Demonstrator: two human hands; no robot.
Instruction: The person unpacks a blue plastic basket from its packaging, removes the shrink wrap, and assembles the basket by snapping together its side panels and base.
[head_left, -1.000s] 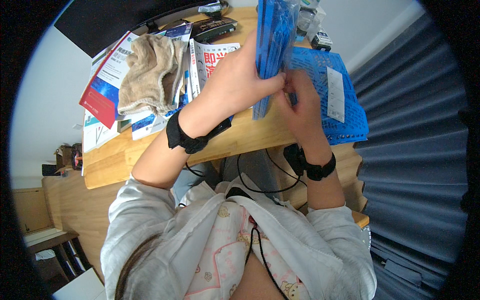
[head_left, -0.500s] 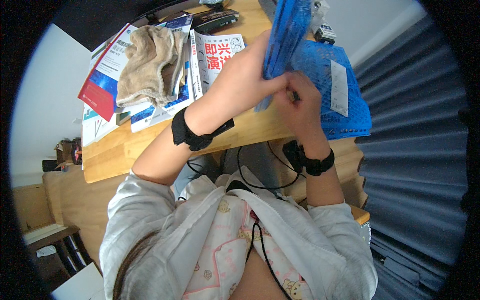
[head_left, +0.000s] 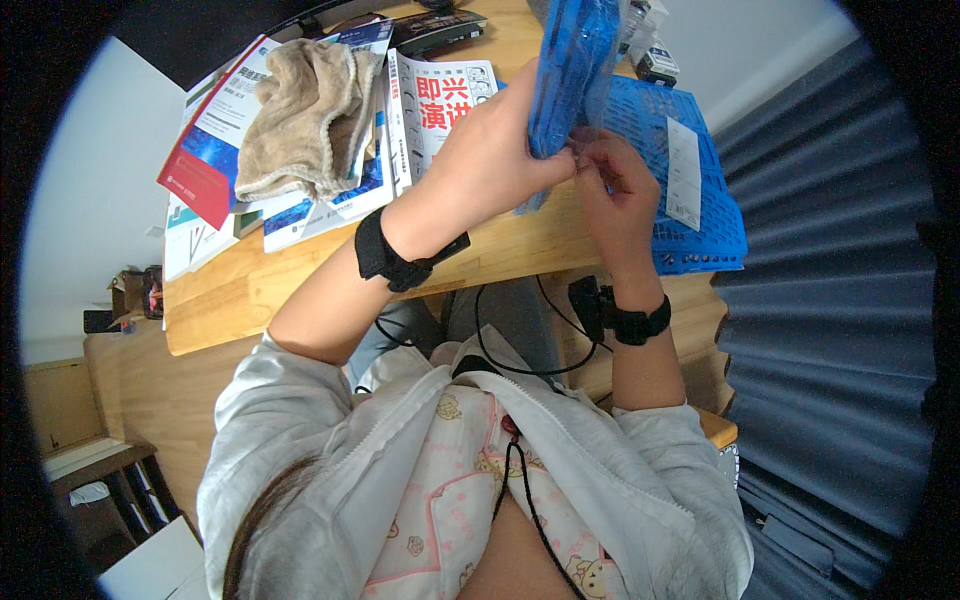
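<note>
My left hand (head_left: pixel 500 140) is closed around a stack of blue plastic panels (head_left: pixel 568 85), held upright on edge above the table. Clear shiny film covers the panels and sticks out along their right side. At their lower right edge my right hand (head_left: pixel 618 190) has its thumb and fingers pinched together. What lies between those fingertips is too small to tell. Beyond the right hand rests a blue perforated plastic basket (head_left: pixel 715 190) with a white paper label (head_left: pixel 683 175) on it.
Several books, one with a white cover (head_left: pixel 440 110), lie at the left of the wooden table (head_left: pixel 300 290). A beige cloth (head_left: pixel 305 120) lies on them. A small dark box (head_left: pixel 657 65) stands behind the basket. Dark blue curtains (head_left: pixel 820 250) hang at the right. Black cables (head_left: pixel 540 372) loop below the table edge.
My right hand has shifted slightly to the right and its fingers have turned at the panels' edge. The left hand keeps its hold on the panels. The view has moved a little.
</note>
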